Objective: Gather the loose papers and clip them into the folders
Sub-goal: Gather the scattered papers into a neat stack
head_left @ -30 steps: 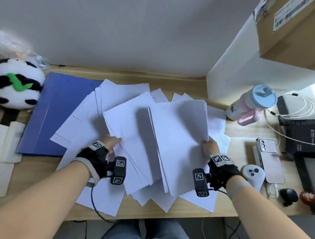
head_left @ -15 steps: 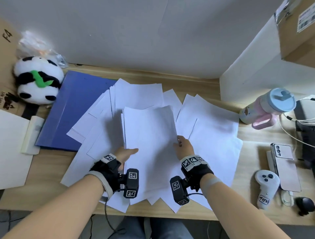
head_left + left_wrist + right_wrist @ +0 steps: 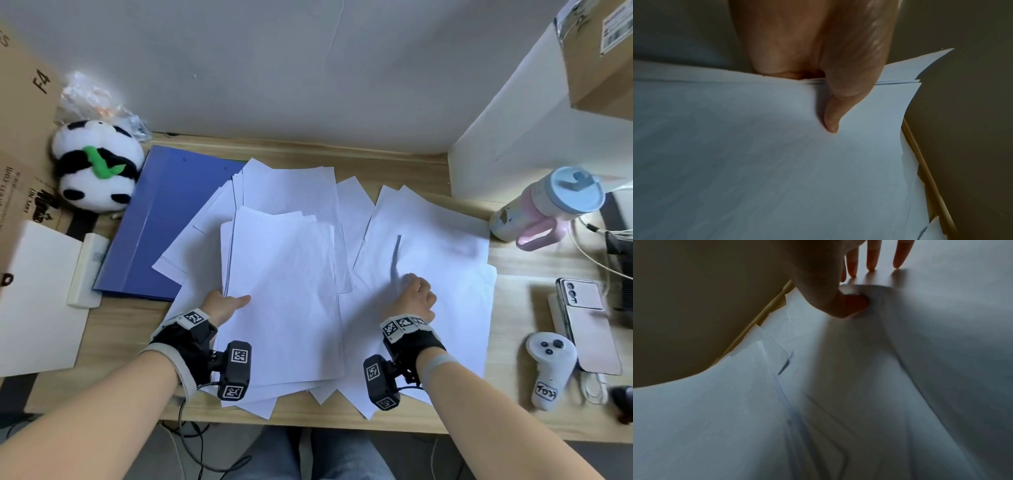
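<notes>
Loose white sheets lie fanned across the wooden desk, and more sheets overlap a closed blue folder at the back left. My left hand grips a gathered stack of paper at its left edge. In the left wrist view the thumb lies on top of the stack, with the other fingers hidden beneath. My right hand rests on the loose sheets to the right. Its straight fingertips touch the paper, and its thumb pushes against a raised, blurred sheet edge.
A panda plush, a cardboard box and a white pad crowd the left. On the right stand a pink bottle, a phone, a white controller and cables. Some sheets overhang the desk's front edge.
My right hand brought its sheets onto the stack in my left hand, let go, and moved right onto the loose sheets. The left hand kept its grip.
</notes>
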